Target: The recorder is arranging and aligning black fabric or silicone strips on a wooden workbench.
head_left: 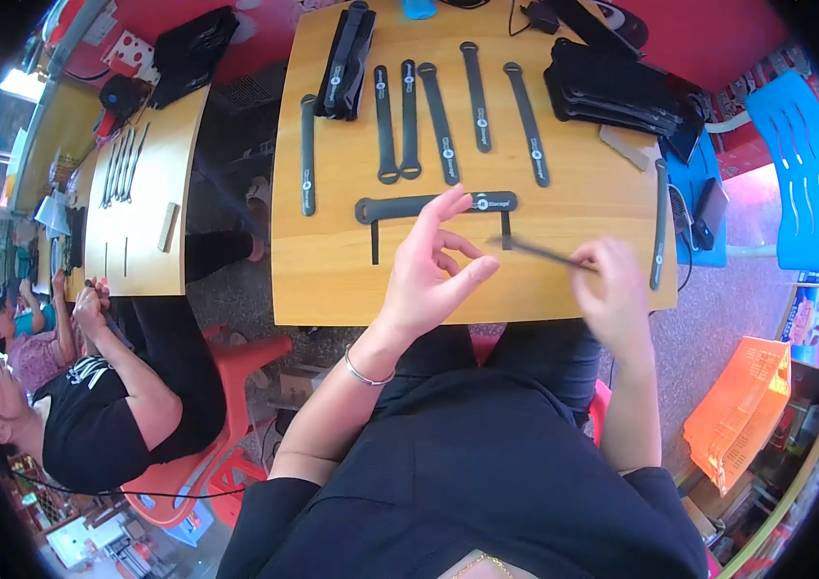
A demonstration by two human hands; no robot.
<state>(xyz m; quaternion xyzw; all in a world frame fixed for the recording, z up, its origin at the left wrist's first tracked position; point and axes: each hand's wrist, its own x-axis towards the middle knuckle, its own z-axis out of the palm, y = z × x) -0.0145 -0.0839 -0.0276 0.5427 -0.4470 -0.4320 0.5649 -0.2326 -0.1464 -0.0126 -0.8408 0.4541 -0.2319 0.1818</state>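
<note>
My left hand [429, 270] is held over the near part of the table, fingers apart and nothing in them. Just beyond it a dark strap with a looped end [398, 208] lies crosswise, partly hidden by my fingers. Two short black strips [375, 243] point toward me from below its ends. To the right, my right hand [612, 289] pinches one end of a thin dark strap [554, 253]. That strap is smeared by motion, its other end near the right-hand short strip. Several more looped straps [478, 101] lie lengthwise farther back.
A bundle of straps [346, 68] lies at the back left of the wooden table [332, 280], and a black stack [607, 92] at the back right. A blue chair [800, 174] and an orange basket [737, 415] stand to the right. At left, another person [129, 386] sits by a second table.
</note>
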